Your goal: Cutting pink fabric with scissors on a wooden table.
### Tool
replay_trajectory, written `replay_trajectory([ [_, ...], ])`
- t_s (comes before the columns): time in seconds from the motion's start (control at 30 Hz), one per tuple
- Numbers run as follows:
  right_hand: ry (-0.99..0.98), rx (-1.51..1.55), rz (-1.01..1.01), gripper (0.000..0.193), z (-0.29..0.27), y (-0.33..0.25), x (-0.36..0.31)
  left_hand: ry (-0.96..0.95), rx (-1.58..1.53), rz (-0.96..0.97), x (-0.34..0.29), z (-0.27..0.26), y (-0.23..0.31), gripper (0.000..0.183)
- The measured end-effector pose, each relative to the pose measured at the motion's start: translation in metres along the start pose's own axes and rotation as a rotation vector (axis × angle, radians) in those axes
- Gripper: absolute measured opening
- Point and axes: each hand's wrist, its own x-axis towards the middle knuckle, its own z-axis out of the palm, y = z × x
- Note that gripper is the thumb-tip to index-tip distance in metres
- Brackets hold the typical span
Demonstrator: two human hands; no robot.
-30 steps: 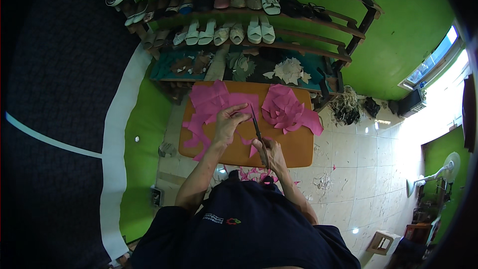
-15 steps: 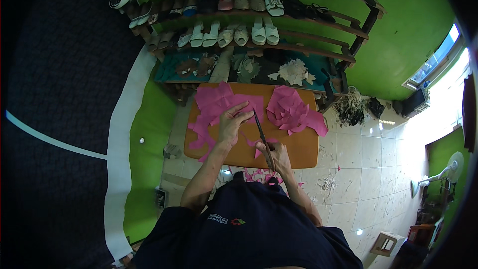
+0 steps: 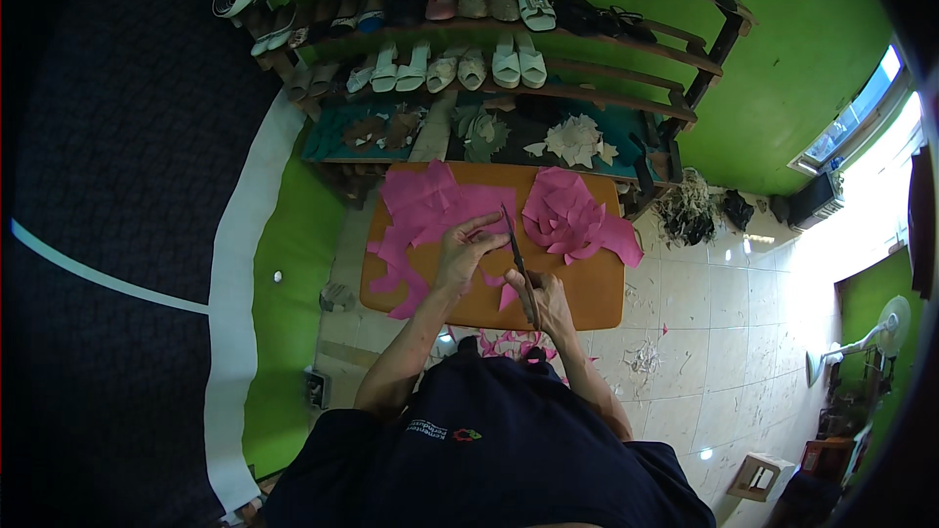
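Pink work looks partway: one heap [image 3: 562,215] of cut pieces on the counter [image 3: 592,298], right side; larger pink sheeting [image 3: 421,194] on the left, perhaps yet to be cut. Count: one counter, one scissors [image 3: 520,256], two hands; heaped pieces overlap, uncountable. Right hand [image 3: 550,303] wrapped round the scissors' handles; left hand [image 3: 468,256] by the blades, thumb and finger close, cannot tell if pinching anything

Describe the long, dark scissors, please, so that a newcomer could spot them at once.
Start at the dark wooden shoe rack, then find the orange-brown table before it. Over its near side, the person's bare right hand grips the long, dark scissors, blades pointing away from the body. Beside the flat pink sheet pieces, they stand out as narrow and dark.
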Motion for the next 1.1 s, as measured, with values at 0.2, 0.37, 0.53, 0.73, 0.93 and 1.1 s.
replay_trajectory([
  [0.2, 0.028, -0.023, 0.033, 0.074, -0.003, -0.004, -0.003, -0.002, 0.039, -0.036, 0.003, -0.007, -0.003, 0.042],
  [0.37, -0.018, 0.019, 0.005, 0.066, -0.005, 0.003, -0.005, 0.075, -0.174, -0.011, 0.001, 0.008, 0.006, 0.045],
  [0.53, -0.026, 0.033, 0.003, 0.074, 0.0, 0.003, -0.005, 0.214, -0.223, 0.001, 0.001, 0.01, -0.003, 0.047],
  [0.73, 0.002, 0.014, 0.001, 0.074, 0.001, -0.004, 0.001, 0.074, -0.086, 0.096, -0.004, 0.008, -0.02, 0.046],
  [0.93, -0.044, -0.027, -0.018, 0.073, -0.003, -0.001, 0.003, 0.07, -0.139, 0.069, -0.002, 0.005, -0.016, 0.046],
  [1.1, -0.025, -0.005, 0.049, 0.072, -0.005, -0.012, -0.001, 0.061, -0.187, 0.038, 0.001, -0.002, -0.021, 0.046],
])
